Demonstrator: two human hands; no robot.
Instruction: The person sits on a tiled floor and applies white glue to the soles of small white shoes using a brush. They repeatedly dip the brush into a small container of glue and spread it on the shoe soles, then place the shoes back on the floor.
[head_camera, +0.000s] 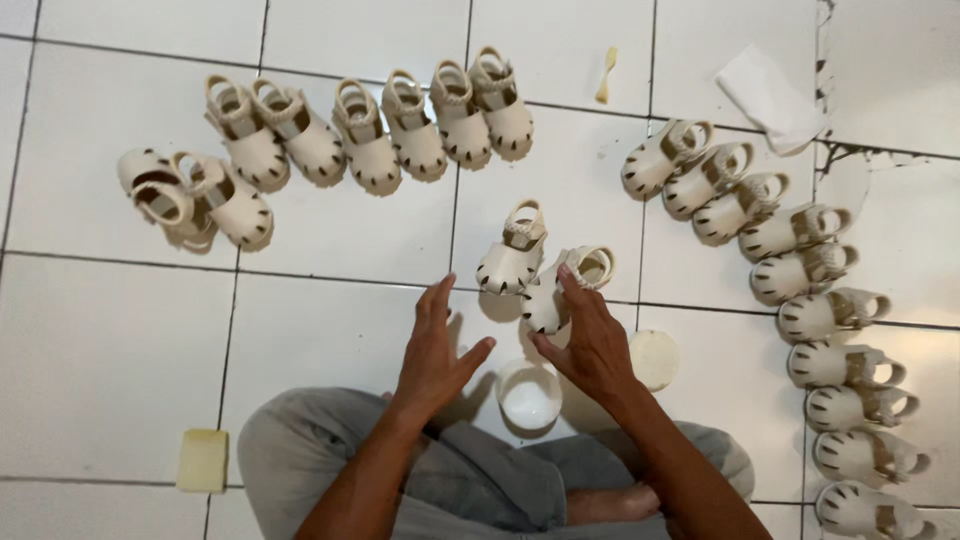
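At the lower left of the frame a yellow rectangular sponge (203, 460) is lying on the white tiled floor (100, 340). Across the upper left a row of cream plastic child sandals (365, 135) is standing. At the centre the left hand (432, 352) is hovering with fingers released, holding nothing. Just right, the right hand (592, 345) is grasping one cream sandal (560, 288) beside its mate (511, 250), above a small white round bowl (529, 394). Down the right edge a second sandal row (810, 300) is curving.
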